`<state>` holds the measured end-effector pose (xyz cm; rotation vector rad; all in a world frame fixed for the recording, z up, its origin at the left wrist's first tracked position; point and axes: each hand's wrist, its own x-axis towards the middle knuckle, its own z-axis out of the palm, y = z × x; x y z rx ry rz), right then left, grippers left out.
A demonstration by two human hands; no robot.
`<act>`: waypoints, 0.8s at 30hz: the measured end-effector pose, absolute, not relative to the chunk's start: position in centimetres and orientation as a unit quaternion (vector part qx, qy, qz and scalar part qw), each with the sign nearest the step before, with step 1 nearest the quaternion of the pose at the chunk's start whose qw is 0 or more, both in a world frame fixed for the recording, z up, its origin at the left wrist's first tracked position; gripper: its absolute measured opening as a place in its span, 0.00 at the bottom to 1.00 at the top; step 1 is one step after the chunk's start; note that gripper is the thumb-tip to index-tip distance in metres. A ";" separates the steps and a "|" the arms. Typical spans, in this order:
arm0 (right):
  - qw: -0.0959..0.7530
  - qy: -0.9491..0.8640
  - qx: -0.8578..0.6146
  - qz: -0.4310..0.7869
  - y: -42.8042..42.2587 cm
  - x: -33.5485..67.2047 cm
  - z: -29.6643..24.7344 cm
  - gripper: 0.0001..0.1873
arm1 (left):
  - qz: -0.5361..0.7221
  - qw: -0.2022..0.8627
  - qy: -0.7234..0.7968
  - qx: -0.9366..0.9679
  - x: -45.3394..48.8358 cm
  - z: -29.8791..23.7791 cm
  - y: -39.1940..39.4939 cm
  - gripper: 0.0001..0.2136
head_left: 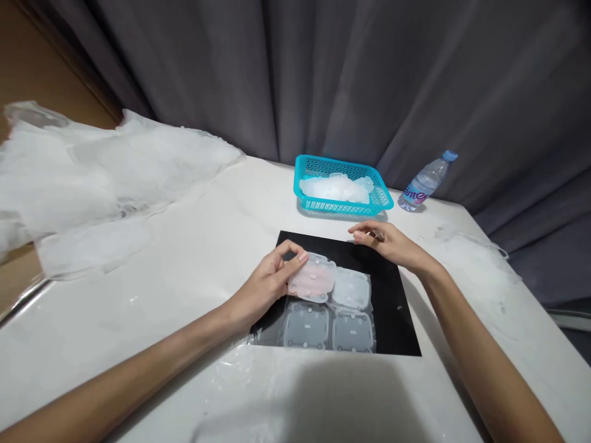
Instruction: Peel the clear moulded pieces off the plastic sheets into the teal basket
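Observation:
My left hand [272, 277] pinches a translucent plastic lid [313, 280] with rounded corners and edge tabs, thumb on top. The lid is over the upper left of a group of similar lids on a black sheet [392, 307]. To its right lies a whitish lid [351, 289]. Two clearer lids, one at the lower left [306, 326] and one at the lower right [353, 332], lie nearer me; clear film seems to surround them. Above the sheet's far right edge is my right hand [381, 240], fingers loosely bent, with nothing visible in it.
A turquoise basket [344, 206] holding more translucent pieces stands behind the sheet. Right of it is a water bottle [422, 184]. White plastic bags [106, 160] pile up at the left, and more clear plastic [471, 271] lies at the right. A grey curtain [323, 74] hangs behind the table.

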<state>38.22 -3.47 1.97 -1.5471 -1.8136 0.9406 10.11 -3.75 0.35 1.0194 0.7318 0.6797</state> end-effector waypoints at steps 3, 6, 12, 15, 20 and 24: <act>0.224 -0.726 -0.562 0.327 -6.4 37.0 2.8 0.17 | 0.307 0.790 0.320 0.423 10.2 0.3 -4.0 0.14; 0.163 -0.794 -0.526 0.256 -9.9 35.4 2.3 0.18 | 0.300 0.807 0.317 0.398 10.3 0.4 -4.2 0.12; 0.162 -0.838 -0.492 0.169 -12.1 35.4 0.6 0.04 | 0.298 0.836 0.273 0.370 10.1 0.8 -4.1 0.09; 0.217 -0.819 -0.517 0.121 -10.7 35.8 -0.1 0.06 | 0.282 0.863 0.240 0.343 10.1 0.8 -4.1 0.12; 0.354 -0.662 -0.658 -0.056 -7.3 37.4 -2.1 0.10 | 0.275 0.879 0.238 0.309 10.1 1.0 -4.1 0.15; 0.385 -0.629 -0.672 -0.069 -7.2 38.3 -2.5 0.15 | 0.265 0.883 0.238 0.305 10.2 1.2 -4.1 0.16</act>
